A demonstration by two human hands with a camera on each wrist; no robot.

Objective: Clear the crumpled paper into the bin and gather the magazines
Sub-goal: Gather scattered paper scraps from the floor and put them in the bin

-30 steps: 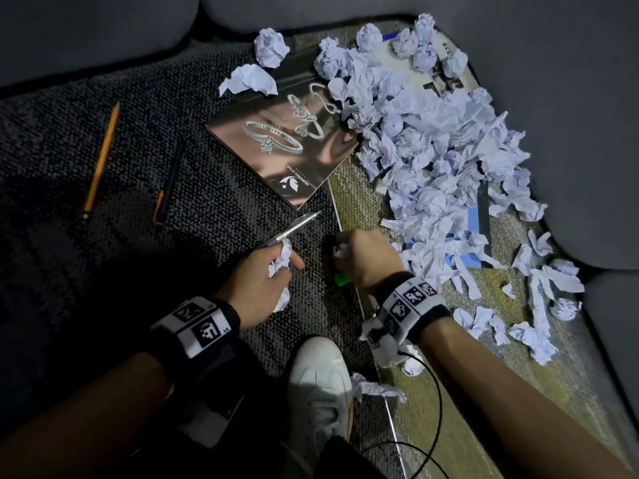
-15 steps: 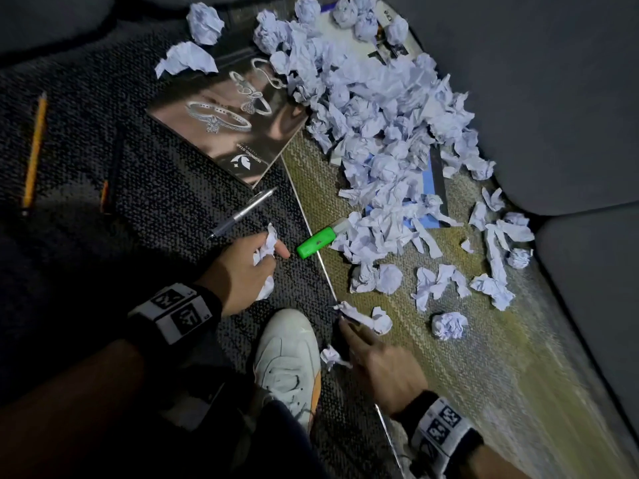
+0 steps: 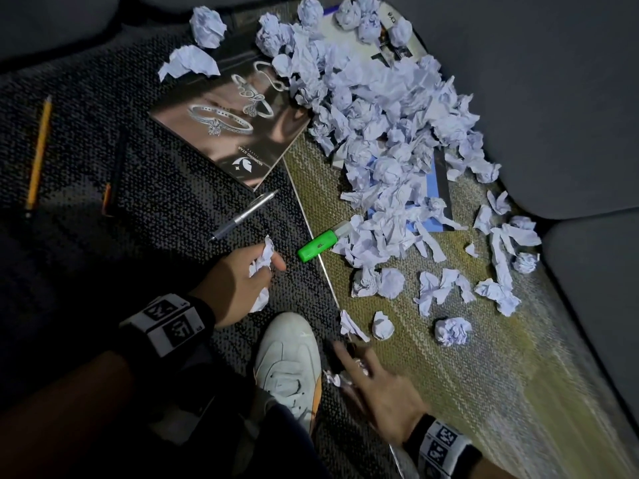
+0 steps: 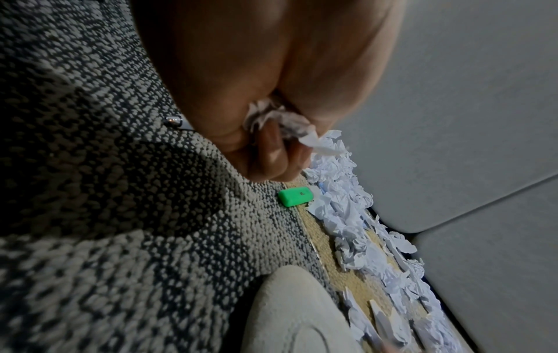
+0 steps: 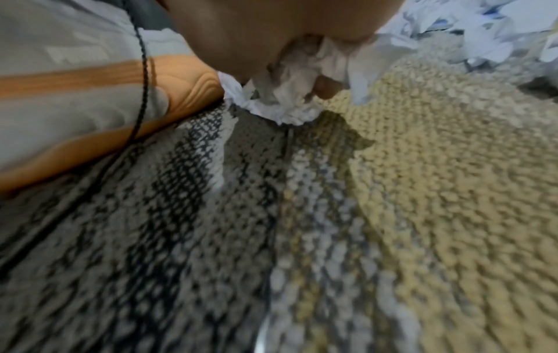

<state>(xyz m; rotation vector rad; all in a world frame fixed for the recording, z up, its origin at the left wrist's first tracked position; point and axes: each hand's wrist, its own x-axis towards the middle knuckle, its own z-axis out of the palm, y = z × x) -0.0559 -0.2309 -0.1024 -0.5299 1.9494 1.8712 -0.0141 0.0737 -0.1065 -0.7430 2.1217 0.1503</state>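
Note:
In the head view my left hand (image 3: 268, 269) grips a wad of crumpled paper (image 3: 261, 262) above the dark carpet; the left wrist view shows that paper (image 4: 279, 123) squeezed in the fist. My right hand (image 3: 351, 369) lies low beside the white shoe, fingers over small paper scraps (image 3: 332, 378). In the right wrist view, crumpled paper (image 5: 286, 95) sits bunched under its palm with a fingertip curled round it. A large pile of crumpled paper (image 3: 380, 115) covers a blue magazine (image 3: 436, 188) and another magazine (image 3: 397, 43). A jewellery magazine (image 3: 235, 133) lies mostly bare. No bin is in view.
A green highlighter (image 3: 318, 245), a silver pen (image 3: 243, 216), a yellow pencil (image 3: 38, 152) and a dark pencil (image 3: 111, 181) lie on the carpet. My white shoe (image 3: 290, 361) stands between the hands. Grey cushions (image 3: 553, 98) wall in the right side. Loose paper balls (image 3: 452, 331) lie nearby.
My right hand pulled back from the highlighter's spot to the floor beside the shoe, uncovering the highlighter. The left hand kept its paper and barely moved.

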